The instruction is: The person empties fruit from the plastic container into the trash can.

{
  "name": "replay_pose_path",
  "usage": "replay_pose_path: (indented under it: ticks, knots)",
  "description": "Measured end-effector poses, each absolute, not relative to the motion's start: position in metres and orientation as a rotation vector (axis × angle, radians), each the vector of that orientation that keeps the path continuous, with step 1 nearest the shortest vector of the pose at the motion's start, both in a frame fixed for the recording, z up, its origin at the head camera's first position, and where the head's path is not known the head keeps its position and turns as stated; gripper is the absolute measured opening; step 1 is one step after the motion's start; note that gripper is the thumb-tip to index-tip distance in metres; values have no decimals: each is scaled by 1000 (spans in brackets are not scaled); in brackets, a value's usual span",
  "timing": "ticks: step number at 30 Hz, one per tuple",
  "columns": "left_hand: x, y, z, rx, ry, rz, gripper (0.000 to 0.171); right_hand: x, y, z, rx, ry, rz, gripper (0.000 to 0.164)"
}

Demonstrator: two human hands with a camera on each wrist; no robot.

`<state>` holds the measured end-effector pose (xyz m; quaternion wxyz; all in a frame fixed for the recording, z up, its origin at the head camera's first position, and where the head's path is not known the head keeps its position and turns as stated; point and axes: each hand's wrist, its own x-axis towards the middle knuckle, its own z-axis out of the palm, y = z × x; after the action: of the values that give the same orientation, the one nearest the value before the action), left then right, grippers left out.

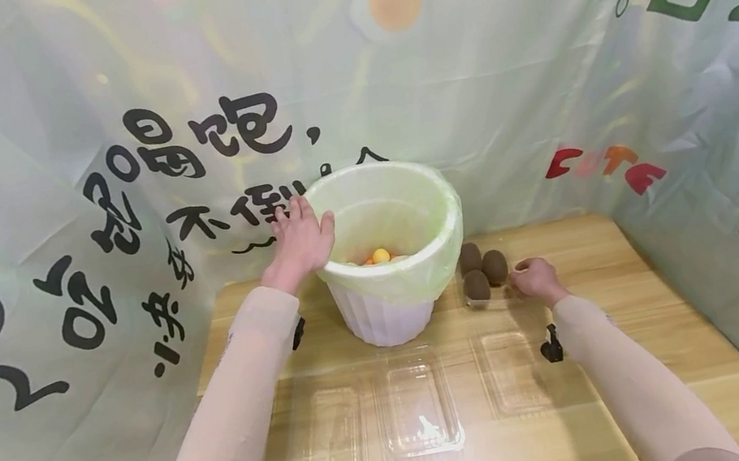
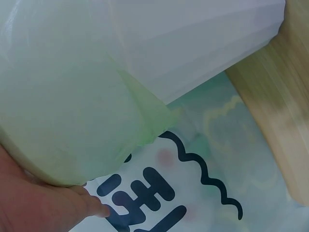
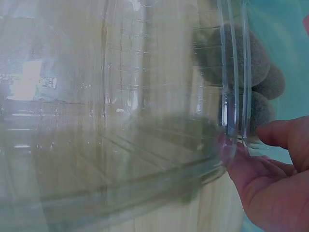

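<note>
My left hand (image 1: 301, 242) rests on the left side of the rim of a white bin (image 1: 385, 318), its fingers spread and fairly straight. A pale green plastic bag (image 2: 72, 96) lines the bin and hangs over its rim. To the right of the bin, three fuzzy brown kiwifruit (image 1: 495, 268) sit together in a clear plastic container. My right hand (image 1: 538, 281) pinches this container's right edge, its thumb and fingers at the clear plastic beside the kiwifruit (image 3: 248, 53) in the right wrist view.
Three clear plastic containers lie in a row on the wooden table: left (image 1: 327, 436), middle (image 1: 416, 408) and right (image 1: 511, 370). Small round orange and yellow things (image 1: 381, 256) lie deep in the bin. Printed cloth (image 1: 495, 60) hangs behind and at both sides.
</note>
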<state>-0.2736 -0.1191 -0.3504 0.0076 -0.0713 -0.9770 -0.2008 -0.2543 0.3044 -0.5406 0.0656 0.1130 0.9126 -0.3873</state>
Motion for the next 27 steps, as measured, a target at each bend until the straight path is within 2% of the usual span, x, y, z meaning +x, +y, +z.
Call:
replay_pose_path:
  ticks: [16, 27]
  knots:
    - [-275, -119, -350, -215, -3055, -637, 80, -254, 301, -542, 404, 2577, -1483, 46]
    - [-273, -119, -350, -225, -3057, -626, 79, -245, 304, -526, 429, 2466, -1664, 47]
